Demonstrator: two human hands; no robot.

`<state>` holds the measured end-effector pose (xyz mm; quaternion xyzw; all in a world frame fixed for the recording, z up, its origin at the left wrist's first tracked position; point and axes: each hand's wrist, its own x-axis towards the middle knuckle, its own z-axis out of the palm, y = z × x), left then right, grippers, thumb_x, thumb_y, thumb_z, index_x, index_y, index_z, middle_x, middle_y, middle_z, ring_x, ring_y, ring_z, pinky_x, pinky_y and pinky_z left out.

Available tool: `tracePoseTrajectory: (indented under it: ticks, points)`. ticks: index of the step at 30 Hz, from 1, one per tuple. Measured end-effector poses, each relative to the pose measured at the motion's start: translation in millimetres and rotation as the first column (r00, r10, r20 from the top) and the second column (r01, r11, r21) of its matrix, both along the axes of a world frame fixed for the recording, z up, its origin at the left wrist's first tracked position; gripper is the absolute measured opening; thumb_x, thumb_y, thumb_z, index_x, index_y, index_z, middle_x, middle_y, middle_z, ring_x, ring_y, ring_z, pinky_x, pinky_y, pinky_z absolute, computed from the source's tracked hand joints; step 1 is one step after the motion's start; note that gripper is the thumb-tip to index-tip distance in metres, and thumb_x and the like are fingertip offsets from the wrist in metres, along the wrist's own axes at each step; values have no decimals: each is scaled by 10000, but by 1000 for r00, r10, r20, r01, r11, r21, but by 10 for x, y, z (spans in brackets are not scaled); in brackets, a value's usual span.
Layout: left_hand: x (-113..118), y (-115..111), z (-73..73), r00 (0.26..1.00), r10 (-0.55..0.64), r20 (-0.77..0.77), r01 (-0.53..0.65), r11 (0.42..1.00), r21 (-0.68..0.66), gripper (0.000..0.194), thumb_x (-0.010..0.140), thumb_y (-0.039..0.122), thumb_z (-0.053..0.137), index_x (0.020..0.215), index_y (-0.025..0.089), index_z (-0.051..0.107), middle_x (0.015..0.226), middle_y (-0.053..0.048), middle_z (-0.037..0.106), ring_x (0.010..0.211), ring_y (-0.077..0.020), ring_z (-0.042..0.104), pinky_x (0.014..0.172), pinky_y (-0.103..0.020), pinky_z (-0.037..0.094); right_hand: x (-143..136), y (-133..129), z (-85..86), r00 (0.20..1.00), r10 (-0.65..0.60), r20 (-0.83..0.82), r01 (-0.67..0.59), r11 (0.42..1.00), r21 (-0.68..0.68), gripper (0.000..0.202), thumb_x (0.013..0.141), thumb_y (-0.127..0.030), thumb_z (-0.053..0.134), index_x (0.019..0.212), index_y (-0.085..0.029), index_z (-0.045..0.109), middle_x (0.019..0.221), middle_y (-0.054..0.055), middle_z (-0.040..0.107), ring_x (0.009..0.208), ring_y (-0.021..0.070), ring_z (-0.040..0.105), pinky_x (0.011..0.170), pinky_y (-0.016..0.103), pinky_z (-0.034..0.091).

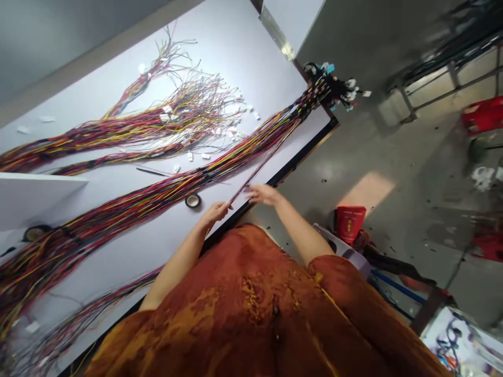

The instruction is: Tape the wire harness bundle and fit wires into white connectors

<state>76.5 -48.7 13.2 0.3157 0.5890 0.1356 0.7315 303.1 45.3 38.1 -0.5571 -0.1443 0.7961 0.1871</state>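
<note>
My left hand (218, 212) is closed around a thin strand of dark red and purple wires (259, 168) at the table's near edge. From there the strand slants up and right, pulled straight, towards the connector end of a long wire harness (157, 196). My right hand (264, 194) is just beside the strand, slightly blurred, its fingers stretched out and apart; whether they touch the wires I cannot tell. A roll of black tape (193, 200) lies left of my left hand, close to the harness. Black, white and blue connectors (334, 86) hang over the table's right end.
More wire bundles (129, 128) with loose ends and white tags spread over the back of the white table (251, 47). A second tape roll (36, 233) lies at the left, by a white panel (39, 193). On the floor at right stands a red container (349, 222).
</note>
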Motion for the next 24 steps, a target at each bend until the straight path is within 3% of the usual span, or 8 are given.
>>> tracePoseTrajectory:
  ticks: [4,7,9,12,16,18,20,24]
  points:
    - [165,-44,-27,996,-41,76,48,995,-92,560,698,735,610,768,180,632,497,25,443,458,-103,394,489,-257,347,685,1128,-162,982,-156,110,152,987,46,258,1022,-379,457,876,-188,550,758,1,696,660,112,651,673,250,532]
    - [131,-60,-29,995,-54,80,65,986,-151,584,653,750,653,753,175,651,556,-35,576,519,-146,508,550,-290,431,668,1473,-277,952,-216,218,200,975,95,296,1051,-318,319,833,-201,481,641,-24,670,545,107,636,626,249,526]
    - [24,-27,-12,997,-73,22,75,988,-134,544,644,708,692,758,176,666,657,-81,667,638,-200,601,631,-319,486,436,1285,-348,926,-220,307,181,972,151,274,1046,-267,271,830,-212,430,592,-43,646,487,97,615,581,227,516]
    - [-46,217,12,985,-71,-155,77,996,39,427,688,581,708,849,186,692,931,-109,744,948,-268,651,863,-354,509,-83,551,-382,916,-172,363,115,978,174,223,1033,-266,291,838,-220,391,565,-50,633,454,94,602,546,216,524]
    - [397,861,-7,980,23,-198,34,959,280,318,802,392,640,1004,149,676,1156,-130,704,1141,-249,609,1054,-347,417,-713,-412,-286,920,-62,388,-4,986,167,280,1027,-303,262,789,-221,387,547,-18,614,487,117,622,572,243,554]
    - [722,1119,-18,993,24,-115,5,968,252,301,820,356,655,1028,140,664,1064,-119,716,1033,-218,649,966,-324,471,-882,-653,-247,903,-3,430,-89,977,194,286,1014,-294,291,756,-223,393,581,-4,613,559,128,638,625,250,559]
    - [922,1207,-21,1000,4,-28,2,981,193,280,865,373,629,999,131,666,844,-73,694,744,-149,646,757,-269,509,-973,-769,-235,875,61,481,-186,958,217,289,995,-256,332,716,-221,399,633,9,615,655,137,643,701,252,550]
    - [683,851,-30,999,47,23,-49,990,129,295,934,351,526,969,102,680,583,45,457,420,-43,352,457,-188,307,-1098,-977,-209,825,284,488,-421,886,195,301,958,-176,349,681,-205,463,681,23,622,718,143,613,760,258,516]
